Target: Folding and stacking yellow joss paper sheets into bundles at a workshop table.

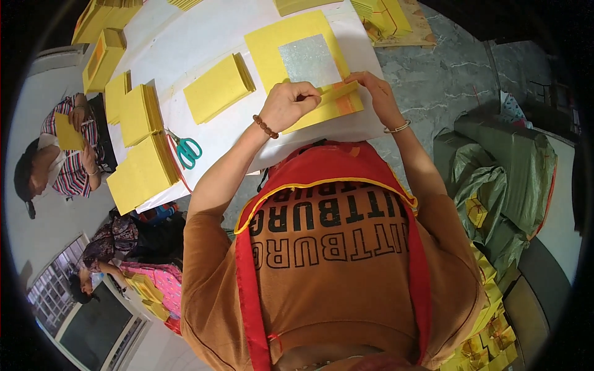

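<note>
A yellow paper sheet (263, 52) with a silver square patch (307, 59) lies on the white table in front of me. Its near side is folded up in a narrow strip with an orange mark. My left hand (291, 105), with a beaded bracelet at the wrist, is closed with its fingers pinched on the fold. At the right end of that strip, my right hand (378, 99) has bent fingers gripping the paper's edge; its thumb is partly hidden. To the left of the sheet rests a folded stack of yellow paper (218, 89).
Green-handled scissors (187, 152) lie near the table's left edge beside several yellow paper stacks (141, 176). Two people sit on the left, one holding yellow paper (68, 132). Green plastic-wrapped bundles (501, 167) stand at the right, with yellow packets (495, 340) below.
</note>
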A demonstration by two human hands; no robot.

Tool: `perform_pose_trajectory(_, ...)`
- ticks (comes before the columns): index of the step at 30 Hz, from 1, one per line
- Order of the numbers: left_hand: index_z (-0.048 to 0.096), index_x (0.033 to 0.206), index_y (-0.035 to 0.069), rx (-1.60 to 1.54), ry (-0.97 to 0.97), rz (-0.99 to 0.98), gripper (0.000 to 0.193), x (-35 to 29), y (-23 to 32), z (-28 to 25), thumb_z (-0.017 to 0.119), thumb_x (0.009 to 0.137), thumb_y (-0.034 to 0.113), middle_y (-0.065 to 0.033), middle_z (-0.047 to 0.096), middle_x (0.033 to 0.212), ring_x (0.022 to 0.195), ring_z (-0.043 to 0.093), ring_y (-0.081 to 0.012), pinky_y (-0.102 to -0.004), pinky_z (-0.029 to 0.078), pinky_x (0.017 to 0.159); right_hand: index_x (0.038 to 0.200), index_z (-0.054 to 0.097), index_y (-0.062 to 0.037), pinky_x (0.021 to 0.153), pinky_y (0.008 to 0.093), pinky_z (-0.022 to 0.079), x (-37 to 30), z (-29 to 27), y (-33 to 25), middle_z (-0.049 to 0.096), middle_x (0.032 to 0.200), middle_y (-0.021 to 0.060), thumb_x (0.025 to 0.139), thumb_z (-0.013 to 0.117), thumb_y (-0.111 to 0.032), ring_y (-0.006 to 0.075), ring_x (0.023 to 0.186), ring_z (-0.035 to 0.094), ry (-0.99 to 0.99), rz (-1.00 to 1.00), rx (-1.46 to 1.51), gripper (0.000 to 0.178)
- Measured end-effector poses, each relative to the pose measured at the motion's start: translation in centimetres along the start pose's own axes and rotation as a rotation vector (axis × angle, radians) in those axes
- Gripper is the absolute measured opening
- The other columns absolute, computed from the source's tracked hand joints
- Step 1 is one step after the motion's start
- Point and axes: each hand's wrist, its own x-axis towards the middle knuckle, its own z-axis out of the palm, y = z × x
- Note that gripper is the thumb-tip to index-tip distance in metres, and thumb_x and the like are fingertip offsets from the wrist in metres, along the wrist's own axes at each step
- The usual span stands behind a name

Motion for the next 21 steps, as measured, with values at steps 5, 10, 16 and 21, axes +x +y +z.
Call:
perform_pose_trajectory(5, 0.064, 0.083, -0.001, -0.104, -0.030, -0.031, 0.016, 0.4, -0.9, -0.2, 0.059, 0.081, 0.014, 0.0013, 0.059, 0.067, 0.064, 0.049, -0.0043, -0.0216, 0.042, 0.061, 0.097, 0.061, -0.0003, 0.093, 0.0276, 0.035, -0.1, -0.2, 0.1, 0.059, 0.102, 0.0057, 0.094, 0.044, -0.021, 0.0147, 0.102, 0.051, -0.001, 0.063, 0.119, 0.027)
perform_pose_trajectory(10, 0.064, 0.089, 0.000, -0.154, -0.107, -0.071, 0.018, 0.3, -0.8, -0.9, 0.061, 0.081, 0.016, -0.0026, 0.061, 0.080, 0.072, 0.052, -0.0062, -0.0218, 0.043, 0.066, 0.096, 0.060, -0.0017, 0.091, 0.0276, 0.039, -0.1, 0.1, 0.0, 0.057, 0.103, 0.0036, 0.083, 0.058, -0.006, 0.0139, 0.099, 0.052, -0.063, -0.129, -0.098, 0.014)
perform_pose_trajectory(16, 0.056, 0.116, 0.009, 0.433, -0.012, 0.511, 0.042, -2.3, -1.4, -4.7, 0.064, 0.075, 0.012, -0.0116, 0.054, 0.118, 0.113, 0.046, -0.0279, -0.0382, 0.037, 0.091, 0.096, 0.060, -0.0044, 0.088, 0.0274, 0.039, 0.4, 0.2, 0.1, 0.058, 0.099, 0.0048, 0.075, 0.067, -0.005, 0.0155, 0.099, 0.052, -0.035, 0.105, 0.124, 0.022)
perform_pose_trajectory(21, 0.059, 0.114, 0.017, 0.763, 0.244, 0.478, 0.051, -3.6, -3.1, -3.7, 0.048, 0.070, -0.007, -0.0082, 0.057, 0.115, 0.105, 0.051, -0.0281, -0.0378, 0.040, 0.088, 0.100, 0.060, -0.0082, 0.092, 0.0324, 0.038, 0.5, -0.2, -1.0, 0.059, 0.106, 0.0045, 0.074, 0.065, -0.004, 0.0202, 0.104, 0.052, -0.052, -0.238, -0.195, 0.027)
